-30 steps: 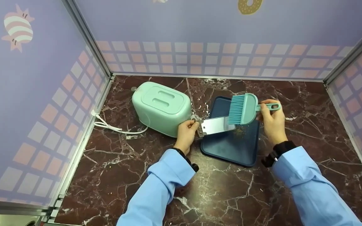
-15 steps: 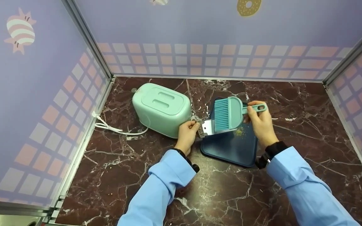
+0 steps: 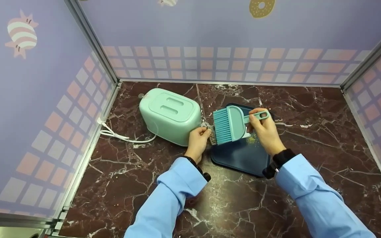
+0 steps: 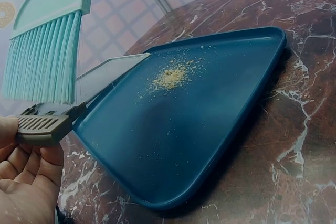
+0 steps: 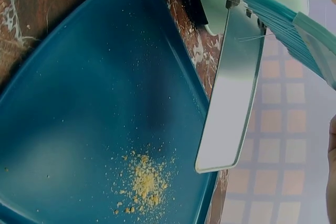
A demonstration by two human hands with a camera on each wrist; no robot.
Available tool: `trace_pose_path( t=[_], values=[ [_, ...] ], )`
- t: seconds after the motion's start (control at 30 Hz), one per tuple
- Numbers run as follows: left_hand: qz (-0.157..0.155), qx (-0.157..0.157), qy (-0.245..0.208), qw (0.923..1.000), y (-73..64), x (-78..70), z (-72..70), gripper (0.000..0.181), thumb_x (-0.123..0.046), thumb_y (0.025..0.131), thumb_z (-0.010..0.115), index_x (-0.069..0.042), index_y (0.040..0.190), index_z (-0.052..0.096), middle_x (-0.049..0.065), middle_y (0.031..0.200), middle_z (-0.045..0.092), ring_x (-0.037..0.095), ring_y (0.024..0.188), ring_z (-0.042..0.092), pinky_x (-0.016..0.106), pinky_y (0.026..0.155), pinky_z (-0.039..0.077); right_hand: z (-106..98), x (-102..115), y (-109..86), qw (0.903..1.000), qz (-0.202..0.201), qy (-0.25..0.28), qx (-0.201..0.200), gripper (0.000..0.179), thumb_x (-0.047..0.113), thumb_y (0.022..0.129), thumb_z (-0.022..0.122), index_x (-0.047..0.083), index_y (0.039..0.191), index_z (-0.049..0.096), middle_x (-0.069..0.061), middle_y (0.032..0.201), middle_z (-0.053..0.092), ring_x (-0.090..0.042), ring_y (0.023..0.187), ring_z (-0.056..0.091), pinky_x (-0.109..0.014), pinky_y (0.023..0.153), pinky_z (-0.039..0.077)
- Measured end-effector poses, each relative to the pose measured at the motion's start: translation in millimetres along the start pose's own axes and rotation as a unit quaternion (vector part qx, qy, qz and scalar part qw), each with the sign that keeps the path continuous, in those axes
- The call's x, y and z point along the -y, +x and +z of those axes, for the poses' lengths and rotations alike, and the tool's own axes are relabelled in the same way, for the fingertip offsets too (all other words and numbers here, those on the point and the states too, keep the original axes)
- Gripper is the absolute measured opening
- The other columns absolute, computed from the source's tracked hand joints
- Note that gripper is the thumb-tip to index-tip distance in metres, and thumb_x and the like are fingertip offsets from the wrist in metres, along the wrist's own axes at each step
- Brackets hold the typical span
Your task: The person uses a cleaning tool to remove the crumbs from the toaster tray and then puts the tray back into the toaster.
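My left hand point(image 3: 197, 142) pinches the brown slotted handle point(image 4: 42, 129) of a shiny metal crumb tray point(image 5: 231, 103). The crumb tray is held over the side of a dark blue tray point(image 3: 240, 160), sloping toward it. In my right hand point(image 3: 266, 132) is the handle of a teal brush point(image 3: 236, 123). Its bristles lie over the crumb tray at the handle end and hide most of the metal in the head view. A small heap of yellow crumbs point(image 4: 170, 77) lies on the blue tray, near the crumb tray's far end.
A mint green toaster point(image 3: 169, 114) with a lid on top stands just left of my left hand. Its white cord point(image 3: 124, 138) runs to the left wall. Patterned walls enclose the marbled counter point(image 3: 243, 205) at the back and both sides.
My right hand has moved the brush leftward along the crumb tray, from its outer end to its handle. The left hand and crumb tray have stayed in place. Crumbs on the blue tray show more clearly.
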State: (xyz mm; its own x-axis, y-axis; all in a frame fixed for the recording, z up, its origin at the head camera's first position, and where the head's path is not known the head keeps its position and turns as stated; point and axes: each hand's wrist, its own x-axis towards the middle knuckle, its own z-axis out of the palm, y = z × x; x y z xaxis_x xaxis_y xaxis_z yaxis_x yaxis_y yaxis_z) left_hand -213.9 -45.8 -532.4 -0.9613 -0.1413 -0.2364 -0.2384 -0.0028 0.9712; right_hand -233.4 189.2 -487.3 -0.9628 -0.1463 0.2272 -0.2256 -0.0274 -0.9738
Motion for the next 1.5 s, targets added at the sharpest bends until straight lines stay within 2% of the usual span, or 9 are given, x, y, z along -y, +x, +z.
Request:
trace_pose_path(
  t=[0.2,0.37,0.6,0.77,1.0,1.07,1.33,1.5],
  values=[
    [-0.004,0.006,0.008,0.9999,-0.6,-1.4,0.9,0.030,-0.013,0.104,0.061,0.005,0.127,0.066,0.015,0.120,0.066,0.024,0.107,0.061,0.036,0.091,0.051,-1,-2,-1.3,0.9998,0.010,-0.011,0.014,0.028,0.020,0.108,0.053,-0.001,0.125,0.048,-0.019,0.082,0.058,-0.018,0.067,0.058,-0.027,0.065,0.050],
    [-0.004,0.005,0.001,1.0000,0.1,-1.2,1.9,0.028,-0.012,0.104,0.061,0.006,0.125,0.066,0.014,0.114,0.066,0.019,0.098,0.059,0.031,0.083,0.050,-5,-2,-2.4,0.9987,0.013,-0.038,0.032,0.028,0.020,0.108,0.052,-0.001,0.125,0.048,-0.024,0.087,0.057,-0.019,0.070,0.058,-0.031,0.067,0.051],
    [-0.003,0.009,0.006,0.9999,1.4,0.1,1.7,0.029,-0.012,0.104,0.060,0.006,0.125,0.065,0.012,0.110,0.064,0.017,0.094,0.057,0.029,0.078,0.049,-12,-4,-2.1,0.9967,0.006,-0.071,0.038,0.026,0.019,0.108,0.051,-0.003,0.124,0.048,-0.029,0.087,0.058,-0.029,0.070,0.059,-0.027,0.065,0.051],
    [-0.008,0.008,0.011,0.9999,1.8,0.6,-0.5,0.033,-0.013,0.105,0.059,0.008,0.131,0.062,0.015,0.114,0.064,0.020,0.099,0.058,0.032,0.083,0.050,-15,-3,-2.6,0.9963,0.011,-0.082,0.024,0.023,0.012,0.108,0.050,-0.004,0.124,0.048,-0.030,0.087,0.057,-0.022,0.068,0.058,-0.026,0.064,0.049],
    [-0.008,0.010,0.010,0.9999,1.7,-0.6,-1.8,0.034,-0.013,0.105,0.058,0.008,0.132,0.061,0.016,0.114,0.064,0.021,0.100,0.058,0.032,0.084,0.050,-16,23,-9.6,0.9941,0.002,-0.108,0.012,0.023,0.006,0.108,0.050,-0.011,0.123,0.047,-0.038,0.087,0.058,-0.021,0.067,0.060,-0.022,0.063,0.050],
    [-0.008,0.010,0.011,0.9999,1.7,-0.8,-2.1,0.033,-0.013,0.105,0.058,0.007,0.132,0.061,0.015,0.114,0.064,0.021,0.100,0.058,0.032,0.084,0.049,-19,25,-10.7,0.9925,-0.001,-0.122,0.005,0.023,0.007,0.108,0.050,-0.011,0.122,0.048,-0.036,0.086,0.059,-0.019,0.067,0.060,-0.020,0.062,0.049],
    [-0.005,-0.003,0.007,1.0000,3.1,0.6,-1.7,0.023,-0.011,0.104,0.059,0.005,0.120,0.067,0.007,0.098,0.061,0.015,0.085,0.055,0.026,0.071,0.047,-35,23,-13.0,0.9892,0.016,-0.139,-0.043,0.025,0.011,0.108,0.050,-0.010,0.121,0.049,-0.028,0.083,0.058,-0.015,0.065,0.056,-0.021,0.060,0.047],
    [-0.003,-0.006,0.007,1.0000,3.6,1.0,-0.6,0.022,-0.010,0.104,0.060,0.005,0.119,0.067,0.007,0.096,0.061,0.015,0.084,0.055,0.024,0.069,0.047,-44,23,-15.2,0.9827,0.016,-0.177,-0.052,0.025,0.012,0.109,0.048,-0.009,0.122,0.049,-0.029,0.084,0.060,-0.016,0.064,0.057,-0.021,0.060,0.048]
  ],
)
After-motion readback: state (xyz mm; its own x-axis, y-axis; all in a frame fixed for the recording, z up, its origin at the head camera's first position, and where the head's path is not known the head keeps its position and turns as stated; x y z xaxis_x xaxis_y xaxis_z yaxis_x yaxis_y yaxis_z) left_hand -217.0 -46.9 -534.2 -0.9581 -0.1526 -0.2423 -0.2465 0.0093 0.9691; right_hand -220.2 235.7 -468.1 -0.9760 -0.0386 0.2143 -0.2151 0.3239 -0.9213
